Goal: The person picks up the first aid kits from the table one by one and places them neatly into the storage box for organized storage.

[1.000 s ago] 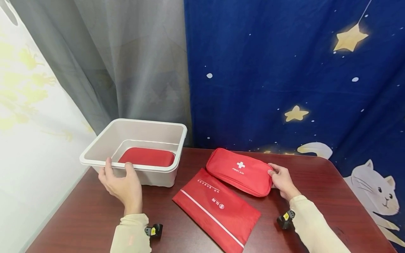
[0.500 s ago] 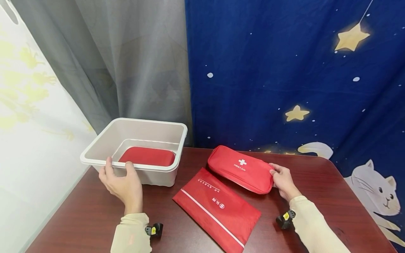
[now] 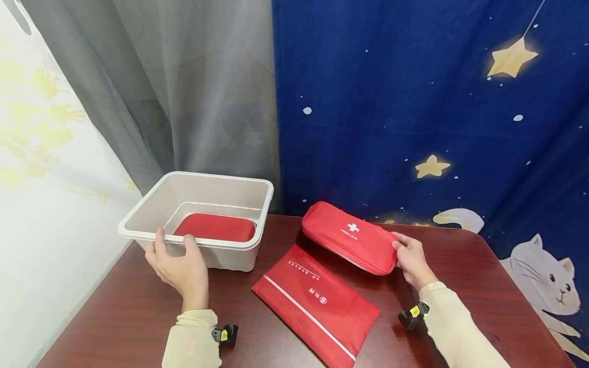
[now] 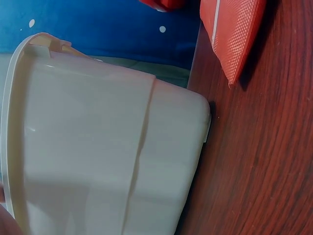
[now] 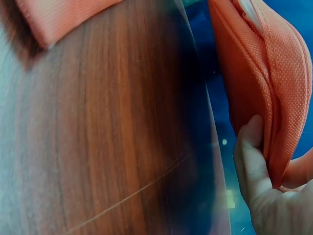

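My left hand (image 3: 181, 273) grips the front rim of a pale plastic bin (image 3: 225, 244), with a fingertip and thumb over the edge. Inside the bin lies a red pouch (image 3: 213, 227). My right hand (image 3: 412, 260) pinches the right end of a red first aid pouch (image 3: 349, 237) marked with a white cross. In the right wrist view, the thumb and fingers (image 5: 252, 161) close around the zipped end of that pouch, which hangs tilted above the table. Below it, a flat red fabric bag (image 3: 317, 306) with a white stripe lies on the table.
The dark reddish wooden table (image 3: 460, 286) ends at a rounded far right corner. A blue star-print curtain (image 3: 368, 128) and a grey curtain (image 3: 221, 102) hang right behind it. A white panel (image 3: 55, 204) stands along the left side.
My right hand has raised the first aid pouch, and it now tilts more, clear of the tabletop. The left hand, the bin and the flat red bag have stayed put.
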`<state>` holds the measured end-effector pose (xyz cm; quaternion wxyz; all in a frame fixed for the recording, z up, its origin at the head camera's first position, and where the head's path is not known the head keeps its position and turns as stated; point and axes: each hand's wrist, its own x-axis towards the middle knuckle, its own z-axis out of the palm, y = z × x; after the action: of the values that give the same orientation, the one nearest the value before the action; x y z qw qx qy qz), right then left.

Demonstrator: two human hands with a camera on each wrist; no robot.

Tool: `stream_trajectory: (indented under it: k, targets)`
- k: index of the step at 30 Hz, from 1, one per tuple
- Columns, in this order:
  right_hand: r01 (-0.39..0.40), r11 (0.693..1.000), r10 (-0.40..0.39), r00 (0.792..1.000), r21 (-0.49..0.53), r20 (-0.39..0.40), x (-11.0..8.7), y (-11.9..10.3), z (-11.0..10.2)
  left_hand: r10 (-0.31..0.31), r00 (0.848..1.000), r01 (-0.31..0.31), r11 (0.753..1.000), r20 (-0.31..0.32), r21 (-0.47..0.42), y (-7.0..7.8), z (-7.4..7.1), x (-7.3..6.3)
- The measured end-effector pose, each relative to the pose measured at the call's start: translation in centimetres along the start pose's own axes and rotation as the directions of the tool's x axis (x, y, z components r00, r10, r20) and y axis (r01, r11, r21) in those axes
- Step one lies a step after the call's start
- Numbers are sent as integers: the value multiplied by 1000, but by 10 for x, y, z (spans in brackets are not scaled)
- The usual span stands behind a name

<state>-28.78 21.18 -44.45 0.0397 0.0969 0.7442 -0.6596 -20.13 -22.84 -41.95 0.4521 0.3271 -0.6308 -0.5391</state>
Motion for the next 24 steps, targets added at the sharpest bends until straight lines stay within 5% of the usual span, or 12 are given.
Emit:
stream_trajectory:
  k: [24]
  targets:
    - [7,997,-12,998,73,68,-1,-37,14,19,1000,-19,1000,-11,-13,-1,2,0]
